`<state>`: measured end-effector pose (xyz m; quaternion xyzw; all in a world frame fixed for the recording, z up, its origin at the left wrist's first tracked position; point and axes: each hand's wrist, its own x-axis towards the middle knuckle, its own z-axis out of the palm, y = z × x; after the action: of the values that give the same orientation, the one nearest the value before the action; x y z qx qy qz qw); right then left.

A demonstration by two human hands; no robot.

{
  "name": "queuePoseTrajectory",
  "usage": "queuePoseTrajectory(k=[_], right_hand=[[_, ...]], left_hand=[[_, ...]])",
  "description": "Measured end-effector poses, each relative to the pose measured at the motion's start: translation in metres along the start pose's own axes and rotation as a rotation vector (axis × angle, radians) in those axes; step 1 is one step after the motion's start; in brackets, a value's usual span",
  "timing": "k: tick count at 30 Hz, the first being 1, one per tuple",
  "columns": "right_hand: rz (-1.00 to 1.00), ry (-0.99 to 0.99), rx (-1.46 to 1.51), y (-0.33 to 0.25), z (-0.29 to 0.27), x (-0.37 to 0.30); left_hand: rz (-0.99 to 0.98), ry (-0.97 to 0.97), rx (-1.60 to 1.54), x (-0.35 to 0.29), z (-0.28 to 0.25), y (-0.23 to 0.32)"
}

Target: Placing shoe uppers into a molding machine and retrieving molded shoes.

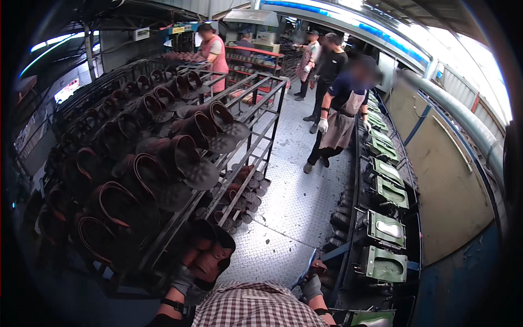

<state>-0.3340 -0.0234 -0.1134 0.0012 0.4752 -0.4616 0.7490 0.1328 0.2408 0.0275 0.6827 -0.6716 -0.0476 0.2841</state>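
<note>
Low on the left, my left hand (pixel 184 278), in a grey glove, is closed at the near side of a brown leather shoe (pixel 211 264) with a dark sole. The shoe is tilted beside the near end of the rack. My right hand (pixel 312 289), also gloved in grey, is low in front of me on the right. Its fingers are curled at a small reddish-brown piece (pixel 318 267), with a thin blue edge (pixel 306 266) alongside; its kind is too small to tell. To its right is a row of green moulds (pixel 385 264) on a dark machine bed.
A metal rack (pixel 267 128) on the left carries many dark brown shoes (pixel 180 158), with more on a lower level. A patterned metal floor (pixel 283 201) runs between rack and machine. A co-worker in an apron (pixel 340 120) stands by the moulds; several others are farther back.
</note>
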Motion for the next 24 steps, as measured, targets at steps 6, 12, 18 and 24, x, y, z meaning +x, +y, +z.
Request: queuePoseTrajectory(k=[6, 12, 18, 24], right_hand=[[0.039, -0.057, 0.043, 0.004, -0.021, 0.029], [-0.036, -0.057, -0.046, 0.014, -0.057, 0.029], [-0.100, -0.026, -0.087, 0.028, -0.098, 0.028], [-0.638, -0.228, -0.844, 0.057, -0.203, 0.051]], left_hand=[[0.069, 0.019, -0.038, 0.022, 0.007, -0.013], [0.023, 0.067, -0.068, 0.013, 0.006, -0.035], [-0.054, 0.131, -0.100, -0.055, 0.024, -0.061], [-0.115, 0.184, -0.171, 0.106, 0.010, 0.019]])
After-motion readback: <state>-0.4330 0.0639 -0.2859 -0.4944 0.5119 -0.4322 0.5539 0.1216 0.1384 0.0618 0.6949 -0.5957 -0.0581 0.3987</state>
